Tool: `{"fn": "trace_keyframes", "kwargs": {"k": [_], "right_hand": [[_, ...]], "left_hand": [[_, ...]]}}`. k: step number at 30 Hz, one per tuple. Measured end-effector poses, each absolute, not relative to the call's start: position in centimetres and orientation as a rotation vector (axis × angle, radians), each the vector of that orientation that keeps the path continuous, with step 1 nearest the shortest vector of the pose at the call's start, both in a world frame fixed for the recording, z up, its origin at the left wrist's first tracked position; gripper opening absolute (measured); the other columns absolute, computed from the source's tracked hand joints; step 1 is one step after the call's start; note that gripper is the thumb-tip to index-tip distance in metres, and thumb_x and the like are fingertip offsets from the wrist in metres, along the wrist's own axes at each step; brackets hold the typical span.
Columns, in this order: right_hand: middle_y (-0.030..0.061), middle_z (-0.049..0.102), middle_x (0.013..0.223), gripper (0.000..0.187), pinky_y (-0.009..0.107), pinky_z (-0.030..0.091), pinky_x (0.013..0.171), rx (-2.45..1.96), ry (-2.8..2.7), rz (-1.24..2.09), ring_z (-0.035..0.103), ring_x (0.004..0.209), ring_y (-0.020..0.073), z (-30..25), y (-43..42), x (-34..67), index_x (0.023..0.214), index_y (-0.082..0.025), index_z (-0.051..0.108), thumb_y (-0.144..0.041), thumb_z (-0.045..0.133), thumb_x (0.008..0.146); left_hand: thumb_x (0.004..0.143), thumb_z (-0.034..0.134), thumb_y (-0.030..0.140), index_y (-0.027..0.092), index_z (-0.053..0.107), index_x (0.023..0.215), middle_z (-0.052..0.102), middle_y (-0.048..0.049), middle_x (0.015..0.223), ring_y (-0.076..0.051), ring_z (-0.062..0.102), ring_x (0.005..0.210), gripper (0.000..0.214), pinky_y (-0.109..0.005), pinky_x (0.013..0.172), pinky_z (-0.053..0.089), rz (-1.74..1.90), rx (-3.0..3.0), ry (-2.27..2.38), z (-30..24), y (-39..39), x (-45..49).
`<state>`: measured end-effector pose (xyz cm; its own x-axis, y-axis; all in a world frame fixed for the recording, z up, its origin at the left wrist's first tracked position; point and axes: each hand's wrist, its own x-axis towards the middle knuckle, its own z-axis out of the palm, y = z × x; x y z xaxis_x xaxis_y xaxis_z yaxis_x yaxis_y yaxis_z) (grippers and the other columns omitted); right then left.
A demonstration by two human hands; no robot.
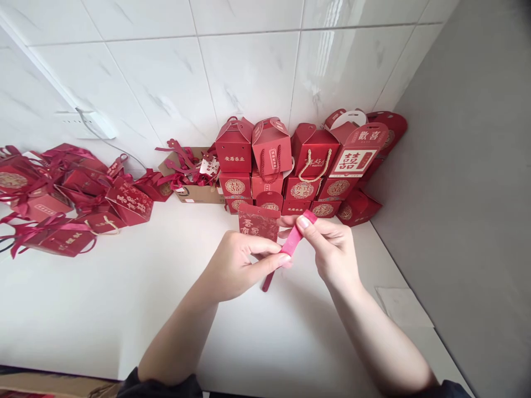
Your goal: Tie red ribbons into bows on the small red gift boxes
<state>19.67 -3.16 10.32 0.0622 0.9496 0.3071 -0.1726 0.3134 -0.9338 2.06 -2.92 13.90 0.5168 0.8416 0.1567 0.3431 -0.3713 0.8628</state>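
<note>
A short pink-red ribbon [293, 239] is stretched between my two hands above the white table. My left hand [244, 262] is closed, pinching the ribbon's lower end between thumb and fingers. The upper end is pinched by my right hand [332, 240], thumb on top. Just behind my hands is a red gift box [258, 221] with pale printed characters, partly covered by my left hand. From under my left hand a narrow dark red strip [269, 282] sticks out toward me; its other end is hidden.
Stacked red gift boxes [302, 190] line the tiled wall. Left of them stands a cardboard box [199, 194] holding ribbons and tags. Ribboned red boxes [78, 190] are heaped at the far left. A wall socket [85, 125] has a cable. A grey panel [468, 182] bounds the right side.
</note>
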Motion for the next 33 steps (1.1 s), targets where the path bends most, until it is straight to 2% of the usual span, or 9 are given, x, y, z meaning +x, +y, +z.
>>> {"fn": "trace_keyframes", "kwargs": {"k": [4, 11, 17, 20, 23, 25, 28, 30, 33], "right_hand": [[0.0022, 0.077, 0.08, 0.019, 0.03, 0.056, 0.062, -0.895, -1.163, 1.003, 0.069, 0.066, 0.0173, 10.3, -3.4, 19.8, 0.088, -0.026, 0.081, -0.034, 0.064, 0.09], [0.0019, 0.077, 0.08, 0.018, 0.031, 0.056, 0.062, -0.933, -1.117, 0.885, 0.07, 0.065, 0.017, 10.7, -3.5, 20.5, 0.093, -0.027, 0.08, -0.036, 0.065, 0.09], [0.0027, 0.078, 0.094, 0.017, 0.031, 0.059, 0.069, -0.969, -1.116, 0.854, 0.073, 0.073, 0.0182, 10.7, -3.2, 20.9, 0.09, -0.027, 0.08, -0.036, 0.066, 0.089], [0.0028, 0.078, 0.087, 0.018, 0.031, 0.059, 0.069, -0.972, -1.142, 0.876, 0.072, 0.075, 0.0189, 10.9, -3.3, 21.1, 0.089, -0.026, 0.081, -0.037, 0.066, 0.089], [0.0011, 0.074, 0.07, 0.019, 0.029, 0.057, 0.061, -0.941, -1.223, 0.937, 0.068, 0.062, 0.016, 11.1, -3.6, 21.3, 0.092, -0.026, 0.081, -0.036, 0.065, 0.09], [-0.0001, 0.071, 0.065, 0.018, 0.028, 0.055, 0.058, -0.919, -1.285, 0.951, 0.065, 0.058, 0.0146, 11.3, -3.8, 21.4, 0.094, -0.026, 0.08, -0.035, 0.064, 0.091], [0.0008, 0.071, 0.072, 0.017, 0.029, 0.055, 0.067, -0.879, -1.377, 0.937, 0.065, 0.068, 0.0152, 11.4, -3.9, 21.4, 0.092, -0.026, 0.08, -0.032, 0.064, 0.091], [0.0017, 0.07, 0.075, 0.02, 0.03, 0.054, 0.071, -0.855, -1.435, 0.938, 0.064, 0.071, 0.0155, 11.4, -3.8, 21.3, 0.083, -0.024, 0.079, -0.031, 0.063, 0.092], [0.0018, 0.067, 0.071, 0.028, 0.029, 0.052, 0.068, -0.861, -1.473, 0.97, 0.061, 0.069, 0.0153, 11.3, -3.7, 21.1, 0.07, -0.022, 0.074, -0.034, 0.062, 0.092]], "left_hand": [[0.088, 0.065, 0.029, 0.017, 0.079, 0.08, 0.072, -0.0013, 0.063, -0.011, 0.062, 0.054, 0.02, -0.021, 0.053, 0.047, 0.702, 2.032, 0.864, 14.3, -3.1, 1.8], [0.086, 0.067, 0.027, 0.02, 0.08, 0.082, 0.076, -0.0027, 0.07, -0.013, 0.068, 0.058, 0.015, -0.022, 0.056, 0.051, 0.608, 2.103, 0.591, 14.6, -3.2, 1.1], [0.084, 0.07, 0.028, 0.023, 0.079, 0.08, 0.077, -0.0041, 0.07, -0.015, 0.068, 0.055, 0.011, -0.025, 0.053, 0.049, 0.515, 2.109, 0.461, 14.6, -2.9, 0.6], [0.085, 0.069, 0.027, 0.022, 0.078, 0.078, 0.077, -0.005, 0.073, -0.015, 0.069, 0.061, 0.012, -0.025, 0.059, 0.051, 0.362, 2.065, 0.388, 15.0, -2.8, 0.3], [0.078, 0.076, 0.031, 0.019, 0.074, 0.079, 0.076, -0.0048, 0.079, -0.017, 0.07, 0.071, 0.012, -0.025, 0.069, 0.053, 0.253, 2.024, 0.478, 15.1, -2.6, 0.4], [0.072, 0.081, 0.034, 0.018, 0.07, 0.086, 0.074, -0.004, 0.085, -0.018, 0.069, 0.08, 0.024, -0.027, 0.077, 0.054, 0.354, 1.991, 0.623, 14.8, -2.6, 0.9], [0.076, 0.078, 0.033, 0.019, 0.06, 0.098, 0.071, -0.0032, 0.094, -0.017, 0.069, 0.089, 0.032, -0.031, 0.086, 0.055, 0.687, 1.918, 0.806, 13.7, -2.7, 1.8], [0.078, 0.076, 0.029, 0.021, 0.057, 0.11, 0.07, -0.0039, 0.1, -0.016, 0.07, 0.088, 0.038, -0.031, 0.085, 0.057, 0.862, 1.922, 0.776, 12.9, -2.8, 2.4], [0.081, 0.073, 0.021, 0.023, 0.06, 0.124, 0.073, -0.0045, 0.099, -0.016, 0.071, 0.085, 0.045, -0.029, 0.081, 0.058, 0.949, 2.035, 0.638, 12.3, -2.9, 2.8]]}}
